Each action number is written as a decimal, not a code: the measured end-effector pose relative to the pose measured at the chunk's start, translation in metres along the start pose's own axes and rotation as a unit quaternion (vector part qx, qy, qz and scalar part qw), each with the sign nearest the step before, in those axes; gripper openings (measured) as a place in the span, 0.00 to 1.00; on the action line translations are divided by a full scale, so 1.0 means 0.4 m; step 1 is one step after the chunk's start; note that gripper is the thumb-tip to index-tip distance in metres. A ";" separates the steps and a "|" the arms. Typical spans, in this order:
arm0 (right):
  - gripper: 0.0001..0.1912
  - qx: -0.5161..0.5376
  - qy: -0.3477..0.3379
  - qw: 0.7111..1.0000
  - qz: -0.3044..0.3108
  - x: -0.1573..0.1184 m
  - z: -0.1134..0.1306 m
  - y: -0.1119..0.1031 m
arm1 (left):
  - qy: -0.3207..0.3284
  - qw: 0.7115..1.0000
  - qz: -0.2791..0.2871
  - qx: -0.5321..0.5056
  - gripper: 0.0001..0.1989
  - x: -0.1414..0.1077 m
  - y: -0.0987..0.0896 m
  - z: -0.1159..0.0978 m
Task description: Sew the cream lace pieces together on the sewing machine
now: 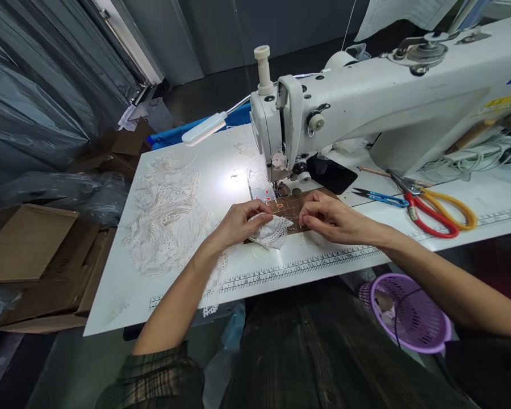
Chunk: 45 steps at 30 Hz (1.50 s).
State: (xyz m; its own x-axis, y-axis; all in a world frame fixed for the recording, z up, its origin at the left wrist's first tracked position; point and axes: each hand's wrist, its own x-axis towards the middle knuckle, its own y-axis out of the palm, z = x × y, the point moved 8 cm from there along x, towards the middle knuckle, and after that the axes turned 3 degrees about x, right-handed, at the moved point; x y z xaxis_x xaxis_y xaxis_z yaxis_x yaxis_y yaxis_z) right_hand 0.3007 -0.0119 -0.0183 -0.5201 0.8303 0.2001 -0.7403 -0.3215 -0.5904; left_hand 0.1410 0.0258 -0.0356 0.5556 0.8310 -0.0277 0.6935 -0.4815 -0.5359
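My left hand (247, 220) pinches the upper edge of a small white lace piece (273, 232) between thumb and fingers. Just right of the lace, my right hand (326, 217) is closed with its fingertips pinched; whatever they hold is too fine to make out. Both hands are in front of the needle area of a white sewing machine (276, 130). Under the lace and the right fingertips lies a brown strip (298, 207) on the table. A long heap of white lace (170, 216) lies left of my left hand, and part of it hangs over the front edge.
On the right lie blue thread snips (381, 197), scissors with red and orange handles (434, 213) and a black phone (332, 173). A lamp (204, 129) shines on the white table (114, 289). Below sits a purple basket (421, 318); cardboard boxes (34, 244) stand left.
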 end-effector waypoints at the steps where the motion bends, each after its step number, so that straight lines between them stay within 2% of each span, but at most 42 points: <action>1: 0.12 0.055 -0.007 0.998 0.003 0.006 0.016 0.005 | 0.000 1.000 0.005 0.002 0.11 0.000 0.006 -0.004; 4: 0.12 0.172 -0.027 0.984 0.020 0.024 0.059 0.035 | 0.006 0.999 0.027 0.017 0.12 -0.004 0.024 -0.017; 6: 0.10 0.149 -0.021 0.989 -0.003 0.024 0.061 0.040 | 0.016 0.999 0.016 0.036 0.11 -0.006 0.016 -0.020; 7: 0.09 0.121 -0.006 0.992 -0.028 0.017 0.048 0.032 | 0.019 0.999 -0.007 0.049 0.11 -0.006 0.001 -0.018; 9: 0.09 0.078 0.048 0.992 -0.092 -0.011 0.004 -0.002 | 0.014 0.993 -0.089 0.071 0.09 -0.008 -0.051 -0.005; 11: 0.11 0.073 0.111 0.978 -0.159 -0.054 -0.052 -0.045 | -0.002 0.985 -0.156 0.067 0.09 -0.010 -0.098 0.017; 12: 0.12 0.081 0.137 0.970 -0.183 -0.074 -0.077 -0.062 | -0.013 0.986 -0.159 0.054 0.09 -0.009 -0.107 0.031; 14: 0.14 0.109 0.166 0.961 -0.192 -0.097 -0.110 -0.071 | -0.032 0.993 -0.105 0.032 0.13 0.000 -0.091 0.056; 16: 0.16 0.131 0.161 0.964 -0.167 -0.096 -0.115 -0.060 | -0.039 0.997 -0.061 0.037 0.26 0.002 -0.070 0.066; 18: 0.18 0.127 0.137 0.973 -0.136 -0.083 -0.104 -0.050 | -0.042 0.995 -0.068 0.052 0.35 -0.002 -0.069 0.067; 20: 0.20 0.091 0.113 0.985 -0.092 -0.071 -0.091 -0.047 | -0.053 0.994 -0.084 0.037 0.33 -0.007 -0.076 0.068; 22: 0.22 0.008 0.098 0.992 -0.073 -0.067 -0.090 -0.063 | -0.067 0.994 -0.081 0.001 0.25 -0.008 -0.081 0.070; 24: 0.24 -0.102 0.094 0.984 -0.112 -0.071 -0.098 -0.101 | -0.070 0.994 -0.074 -0.032 0.18 -0.005 -0.086 0.069; 26: 0.21 -0.170 0.092 0.967 -0.165 -0.075 -0.101 -0.131 | -0.066 0.994 -0.073 -0.041 0.14 -0.001 -0.089 0.066; 28: 0.14 -0.157 0.099 0.969 -0.164 -0.069 -0.105 -0.125 | -0.055 0.994 -0.087 -0.030 0.12 -0.001 -0.090 0.054; 30: 0.11 -0.101 0.122 0.980 -0.121 -0.053 -0.110 -0.092 | -0.017 0.994 -0.106 -0.009 0.10 -0.008 -0.084 0.020; 32: 0.11 -0.062 0.136 0.985 -0.086 -0.027 -0.106 -0.063 | 0.051 0.996 -0.070 0.024 0.08 -0.022 -0.049 -0.035; 35: 0.11 -0.073 0.105 0.987 -0.093 0.028 -0.095 -0.054 | 0.158 0.979 0.095 0.083 0.08 -0.058 0.038 -0.110; 36: 0.14 -0.085 0.091 0.987 -0.099 0.047 -0.096 -0.054 | 0.178 0.970 0.130 0.100 0.09 -0.068 0.051 -0.121; 37: 0.17 -0.094 0.082 0.987 -0.104 0.064 -0.102 -0.053 | 0.185 0.966 0.136 0.116 0.10 -0.070 0.048 -0.123; 39: 0.22 -0.104 0.081 0.983 -0.127 0.086 -0.124 -0.054 | 0.150 0.974 0.075 0.152 0.14 -0.046 0.006 -0.098; 42: 0.22 -0.086 0.091 0.973 -0.196 0.084 -0.154 -0.065 | 0.009 0.975 -0.049 0.215 0.19 0.013 -0.065 -0.014; 44: 0.20 -0.066 0.087 0.969 -0.220 0.072 -0.162 -0.067 | -0.046 0.963 -0.087 0.249 0.18 0.042 -0.072 0.023; 45: 0.19 -0.058 0.085 0.970 -0.220 0.068 -0.163 -0.065 | -0.048 0.961 -0.089 0.258 0.16 0.053 -0.063 0.028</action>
State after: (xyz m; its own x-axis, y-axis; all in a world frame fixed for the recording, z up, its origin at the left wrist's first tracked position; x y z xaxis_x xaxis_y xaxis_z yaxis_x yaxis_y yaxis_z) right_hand 0.3336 0.0487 -0.0484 -0.0793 0.9417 0.3270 -0.8165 0.1269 -0.5633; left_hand 0.1302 0.0586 -0.0322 0.3865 0.9214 0.0391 0.4402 -0.1471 -0.8858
